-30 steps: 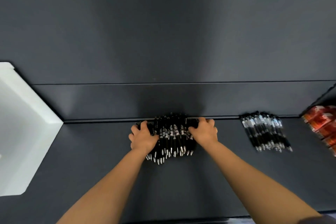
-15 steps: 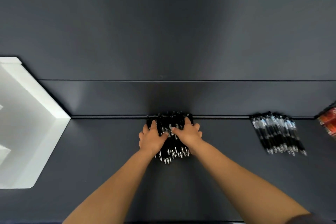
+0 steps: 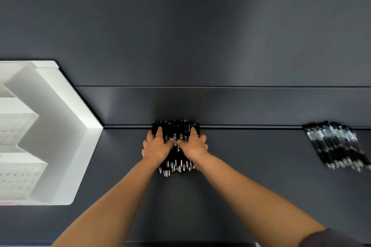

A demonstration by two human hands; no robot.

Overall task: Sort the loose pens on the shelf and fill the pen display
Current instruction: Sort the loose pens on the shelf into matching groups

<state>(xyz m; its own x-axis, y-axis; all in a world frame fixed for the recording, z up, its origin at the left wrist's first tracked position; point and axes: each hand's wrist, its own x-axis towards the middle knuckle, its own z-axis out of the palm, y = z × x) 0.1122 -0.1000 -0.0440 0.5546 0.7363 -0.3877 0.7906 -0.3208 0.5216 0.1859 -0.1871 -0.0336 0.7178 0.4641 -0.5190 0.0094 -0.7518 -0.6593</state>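
Where the dark shelf meets the low back ledge, three items are on record. At the left stands the white display, with stepped tiers of perforated rows showing inside it. At the far right, well apart from the hands, lies a side pile of black-and-clear pens, slanted, with its tips toward the person. Nothing lies between that pile and the centre, nor between the centre and the display.

At the centre, the pens form one tight black bundle. Their clicker ends are against the ledge and their silver tips point toward the person.

The left hand grips the bundle's left side with fingers curled over it. The right hand grips the right side likewise. The two thumbs nearly touch on top of the bundle. Both forearms reach in from below, and a dark sleeve shows at the bottom right corner.

Compared with a second ago, the hands have closed toward each other and the bundle is narrower. The view has shifted left: more of the display is in frame, the side pile sits nearer the right edge, and the red packs once seen there are out of frame.
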